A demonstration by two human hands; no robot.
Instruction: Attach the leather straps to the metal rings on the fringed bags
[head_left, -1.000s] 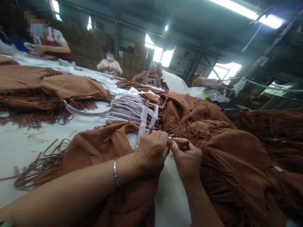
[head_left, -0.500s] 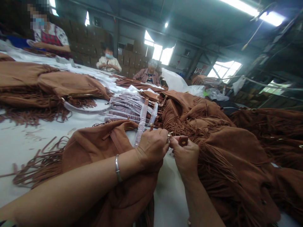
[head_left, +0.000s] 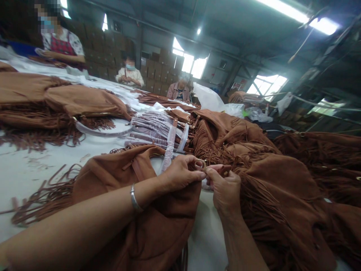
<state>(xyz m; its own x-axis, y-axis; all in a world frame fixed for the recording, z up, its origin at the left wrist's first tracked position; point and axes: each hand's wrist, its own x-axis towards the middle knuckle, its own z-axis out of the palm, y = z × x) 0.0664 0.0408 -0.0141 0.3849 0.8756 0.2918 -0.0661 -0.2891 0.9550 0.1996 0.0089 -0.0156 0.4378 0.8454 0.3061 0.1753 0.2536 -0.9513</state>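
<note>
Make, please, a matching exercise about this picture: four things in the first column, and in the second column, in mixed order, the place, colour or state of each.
Things:
1. bracelet
2. metal ring
3. brown tab with a stud
4. straps

Places, colours, states:
A. in the grasp of the right hand
B. piled on the table beyond the hands, in see-through wrapping
C. silver-coloured, around the wrist of the left hand
D. gold-coloured, at the fingertips of the left hand

Right pairs: 1-C, 2-D, 3-A, 4-B.
</note>
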